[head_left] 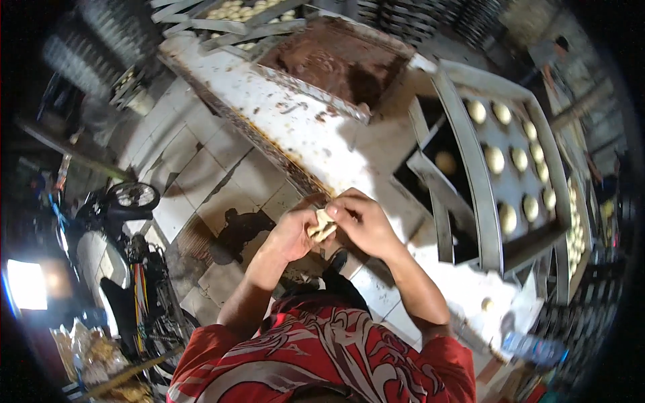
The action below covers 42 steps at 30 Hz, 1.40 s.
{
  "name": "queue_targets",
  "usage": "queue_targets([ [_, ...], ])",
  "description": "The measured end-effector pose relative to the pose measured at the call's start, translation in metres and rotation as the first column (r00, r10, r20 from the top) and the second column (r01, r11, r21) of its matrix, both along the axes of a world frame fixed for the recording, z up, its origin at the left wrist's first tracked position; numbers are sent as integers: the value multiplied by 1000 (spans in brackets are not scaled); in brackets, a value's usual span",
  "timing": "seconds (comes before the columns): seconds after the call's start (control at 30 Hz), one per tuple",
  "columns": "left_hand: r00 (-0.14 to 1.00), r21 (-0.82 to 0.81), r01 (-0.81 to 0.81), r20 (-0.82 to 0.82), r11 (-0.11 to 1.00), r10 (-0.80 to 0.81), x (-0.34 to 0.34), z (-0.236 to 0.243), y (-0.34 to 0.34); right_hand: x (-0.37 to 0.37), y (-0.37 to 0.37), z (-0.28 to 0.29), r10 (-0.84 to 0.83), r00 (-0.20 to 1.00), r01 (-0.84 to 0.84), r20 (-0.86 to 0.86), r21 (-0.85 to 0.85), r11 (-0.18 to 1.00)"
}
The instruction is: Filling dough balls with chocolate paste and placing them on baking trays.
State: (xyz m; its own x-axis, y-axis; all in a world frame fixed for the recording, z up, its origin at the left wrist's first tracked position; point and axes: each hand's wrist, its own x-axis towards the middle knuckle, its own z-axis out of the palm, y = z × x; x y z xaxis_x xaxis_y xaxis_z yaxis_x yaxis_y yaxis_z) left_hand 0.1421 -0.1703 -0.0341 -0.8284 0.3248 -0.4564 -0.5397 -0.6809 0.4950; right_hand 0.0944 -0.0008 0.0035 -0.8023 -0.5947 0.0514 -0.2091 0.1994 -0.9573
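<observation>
A small piece of pale dough [321, 226] is held between my two hands, in front of my chest and beside the table edge. My left hand [291, 234] cups it from the left, fingers curled around. From the other side, the thumb and bent fingers of my right hand [365, 225] press on its upper edge. The dough looks folded or pinched open; what lies inside is too small to make out. Beyond my hands, on the white table, stands a metal tray [302, 85] of brown paste [329, 57].
To the right, stacked metal trays [478, 181] hold several round dough balls [495, 160]. A plastic bottle [535, 349] lies at lower right, near a lone dough ball [487, 304]. More filled trays [222, 27] stand far left. A motorcycle [144, 269] is parked on the tiled floor [215, 158].
</observation>
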Motion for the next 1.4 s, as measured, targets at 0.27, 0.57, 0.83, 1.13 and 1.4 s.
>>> queue_targets([
  [0.27,994,286,93,24,954,-104,72,14,85,122,78,-11,-27,752,369,-658,387,845],
  [0.57,786,-312,431,-332,847,-522,101,-2,231,198,224,5,-616,786,618,47,-34,786],
  [0.83,404,-754,-418,-654,507,-639,82,-74,437,253,342,-139,-902,336,941,-272,57,334],
  [1.13,-23,-981,133,-143,139,-989,72,118,327,181,332,-154,-516,650,677,-557,116,727],
  [1.4,-127,-856,-347,-361,382,-924,-78,210,338,115,358,-146,-650,434,895,-624,217,389],
])
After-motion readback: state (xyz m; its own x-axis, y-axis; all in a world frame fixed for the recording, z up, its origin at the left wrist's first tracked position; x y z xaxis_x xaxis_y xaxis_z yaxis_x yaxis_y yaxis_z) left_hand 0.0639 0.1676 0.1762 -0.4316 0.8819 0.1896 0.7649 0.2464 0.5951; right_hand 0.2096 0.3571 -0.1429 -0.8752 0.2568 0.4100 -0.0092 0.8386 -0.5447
